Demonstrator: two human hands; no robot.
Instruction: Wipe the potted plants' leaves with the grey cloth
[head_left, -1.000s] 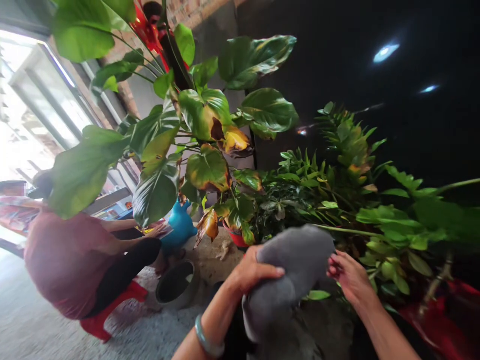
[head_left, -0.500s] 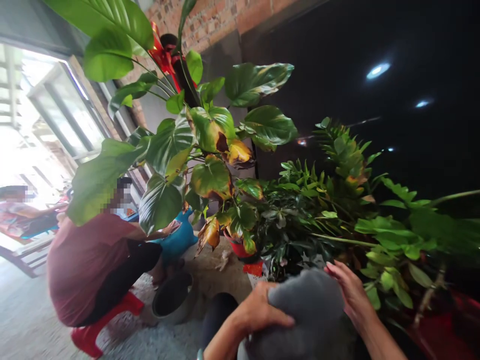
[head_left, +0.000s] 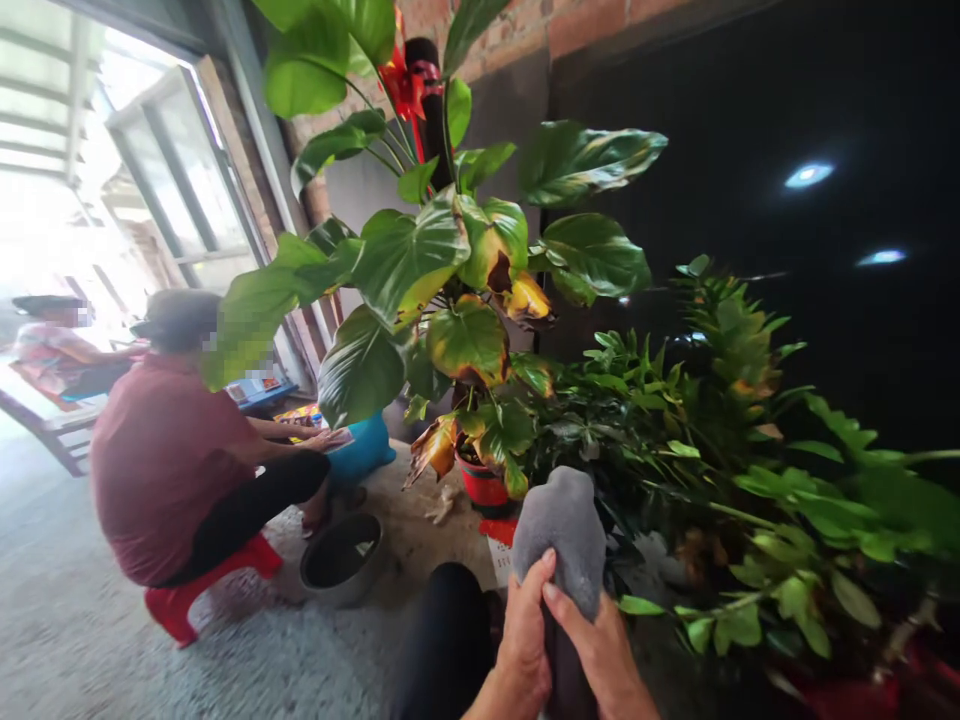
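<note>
A grey, fuzzy piece of cloth (head_left: 561,520), rounded and narrow at its top, stands up between my two hands in front of my body. My left hand (head_left: 523,635) grips its lower left side, thumb pressed on the front face. From the lower right, my right hand (head_left: 592,640) holds it the same way, its thumb close to the left one. The fingers behind the cloth are hidden. What exact item it is, I cannot make out. Below it lies my dark-clad leg (head_left: 442,640).
A large potted plant (head_left: 469,340) with some browned leaves rises ahead in a red pot (head_left: 484,485). More leafy plants (head_left: 750,500) crowd the right. At left a person in a pink shirt (head_left: 165,470) sits on a red stool (head_left: 214,585) beside a grey bucket (head_left: 341,560).
My hands have come closer together, and the grey cloth, held broad before, is now gathered narrow and upright between them. The view has shifted left.
</note>
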